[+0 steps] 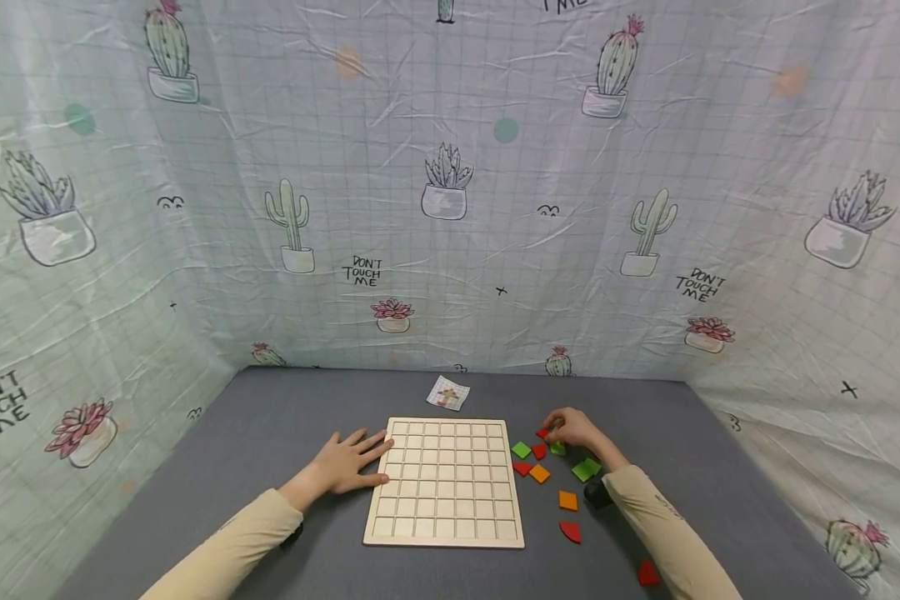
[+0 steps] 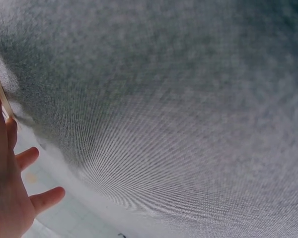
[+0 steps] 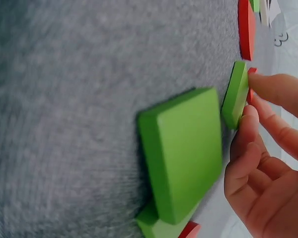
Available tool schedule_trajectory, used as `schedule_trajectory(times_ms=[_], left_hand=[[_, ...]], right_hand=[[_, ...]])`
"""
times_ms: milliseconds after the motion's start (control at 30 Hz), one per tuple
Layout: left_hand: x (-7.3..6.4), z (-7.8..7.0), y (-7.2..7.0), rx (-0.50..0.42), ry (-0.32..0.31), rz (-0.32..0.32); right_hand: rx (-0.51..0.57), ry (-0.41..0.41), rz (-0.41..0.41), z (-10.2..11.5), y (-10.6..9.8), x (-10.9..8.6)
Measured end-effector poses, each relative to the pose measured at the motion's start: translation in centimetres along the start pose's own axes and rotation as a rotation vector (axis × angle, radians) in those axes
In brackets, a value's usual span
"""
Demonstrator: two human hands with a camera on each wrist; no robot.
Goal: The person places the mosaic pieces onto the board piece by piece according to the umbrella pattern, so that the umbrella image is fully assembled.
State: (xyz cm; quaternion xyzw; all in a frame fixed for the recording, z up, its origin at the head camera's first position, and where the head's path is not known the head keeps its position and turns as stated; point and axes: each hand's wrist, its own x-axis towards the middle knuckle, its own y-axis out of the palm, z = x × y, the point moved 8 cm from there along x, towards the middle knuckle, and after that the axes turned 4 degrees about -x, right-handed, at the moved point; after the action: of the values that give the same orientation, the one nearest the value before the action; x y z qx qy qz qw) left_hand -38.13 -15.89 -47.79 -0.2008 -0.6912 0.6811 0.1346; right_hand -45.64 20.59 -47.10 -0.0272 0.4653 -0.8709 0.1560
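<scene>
A pale wooden grid board [image 1: 444,483] lies flat on the grey table. My left hand [image 1: 342,462] rests at its left edge with the fingers spread, some fingertips touching the frame. To the right of the board, my right hand [image 1: 572,427] pinches a red piece [image 3: 251,85] between thumb and forefinger; most of that piece is hidden. Close under those fingers lies a green tile [image 3: 235,94]. Nearer the wrist, a green square tile [image 3: 184,153] partly overlaps another green one [image 3: 161,221].
Loose pieces lie right of the board: a green tile [image 1: 521,450], an orange tile [image 1: 539,473], another orange tile [image 1: 567,501], a red quarter-round [image 1: 571,531] and a red piece [image 1: 648,573] by the right sleeve. A small printed card [image 1: 447,393] sits behind the board. Patterned curtain surrounds the table.
</scene>
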Motion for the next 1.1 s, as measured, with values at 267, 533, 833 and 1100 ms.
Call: schedule_trajectory(times_ms=[267,533,833,1100], left_hand=[[0.0,-0.1,-0.1,0.01,-0.002,0.006],[0.1,0.0,0.0,0.038,-0.009,-0.01],[0.0,-0.1,-0.2,0.055,-0.008,-0.013],[0.1,-0.2,-0.4,0.06,0.012,-0.017]], right_hand=[[0.035,0.005,-0.007,-0.9,-0.2,-0.1],[0.013,-0.009,-0.045,-0.7,-0.2,-0.1],[0.0,-0.084,-0.079,0.4,-0.7,-0.2],[0.015,-0.189,-0.037,2.8,-0.1,-0.4]])
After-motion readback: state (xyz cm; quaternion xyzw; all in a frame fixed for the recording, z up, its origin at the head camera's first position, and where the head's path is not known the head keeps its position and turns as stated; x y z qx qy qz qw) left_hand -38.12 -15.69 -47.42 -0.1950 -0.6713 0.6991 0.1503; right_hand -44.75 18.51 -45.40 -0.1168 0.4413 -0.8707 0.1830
